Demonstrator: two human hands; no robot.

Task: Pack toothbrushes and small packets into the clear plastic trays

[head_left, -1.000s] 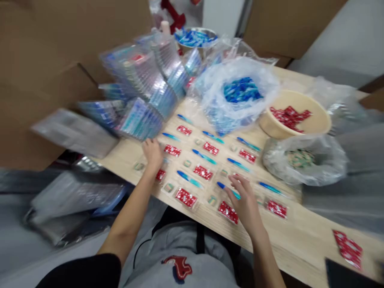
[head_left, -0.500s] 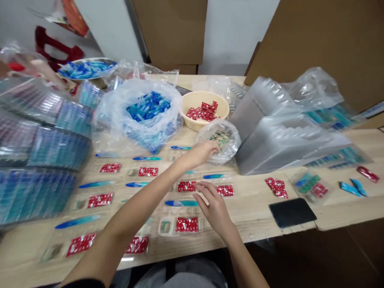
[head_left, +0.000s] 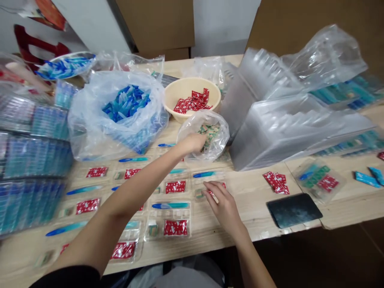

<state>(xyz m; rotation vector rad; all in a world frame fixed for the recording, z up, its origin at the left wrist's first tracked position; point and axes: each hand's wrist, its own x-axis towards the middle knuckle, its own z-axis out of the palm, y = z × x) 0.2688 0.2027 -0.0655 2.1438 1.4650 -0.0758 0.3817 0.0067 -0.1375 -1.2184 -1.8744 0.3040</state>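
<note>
My left hand (head_left: 196,142) reaches into a clear plastic bag (head_left: 220,148) of small green and tan pieces (head_left: 210,130); its fingertips are hidden among them. My right hand (head_left: 222,203) hovers at the rightmost clear plastic tray, fingers apart and lightly curved. Beside its fingertips lies a small greenish piece (head_left: 199,193), and a red printed packet (head_left: 222,186) is partly covered by the hand. Left of it are several clear trays (head_left: 168,214), with blue-to-teal pen-shaped items (head_left: 171,205), red packets (head_left: 175,227) and small green-tan pieces (head_left: 153,229). My left forearm covers some trays.
Behind are a cream bowl (head_left: 192,85) of red packets and a bag (head_left: 87,128) of blue pieces. Stacked clear trays (head_left: 264,136) stand right of the small bag. Filled packs (head_left: 36,156) line the left. A dark phone (head_left: 294,210) lies near the front edge.
My left hand has gone deeper into the bag of small pieces. The right hand has shifted rightward over the trays to the rightmost one. The camera view has turned slightly.
</note>
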